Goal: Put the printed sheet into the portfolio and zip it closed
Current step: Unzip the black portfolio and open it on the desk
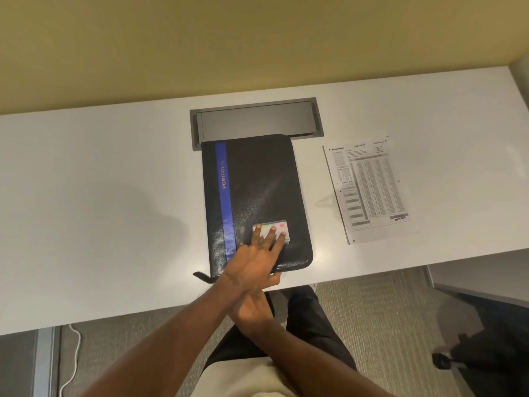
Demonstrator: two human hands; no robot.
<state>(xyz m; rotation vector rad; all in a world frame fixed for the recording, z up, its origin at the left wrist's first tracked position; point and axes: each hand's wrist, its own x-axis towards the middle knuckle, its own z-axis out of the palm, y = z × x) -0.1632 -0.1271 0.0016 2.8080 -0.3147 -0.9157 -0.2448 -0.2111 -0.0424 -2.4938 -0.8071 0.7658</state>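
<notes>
A black portfolio (257,190) with a blue stripe lies closed on the white desk (100,196), its zipper pull (201,275) sticking out at the near left corner. The printed sheet (369,190) lies flat on the desk to the right of it, apart from it. My left hand (254,256) rests flat on the portfolio's near end, fingers spread over a small label card (282,226). My right hand (252,309) sits at the desk's front edge, crossed beneath my left wrist; its fingers are hidden.
A grey cable hatch (254,118) is set into the desk just behind the portfolio. A yellow wall (229,38) backs the desk. Below the front edge are carpet, a white cable (76,353) at the left and a dark chair base (486,339) at the right.
</notes>
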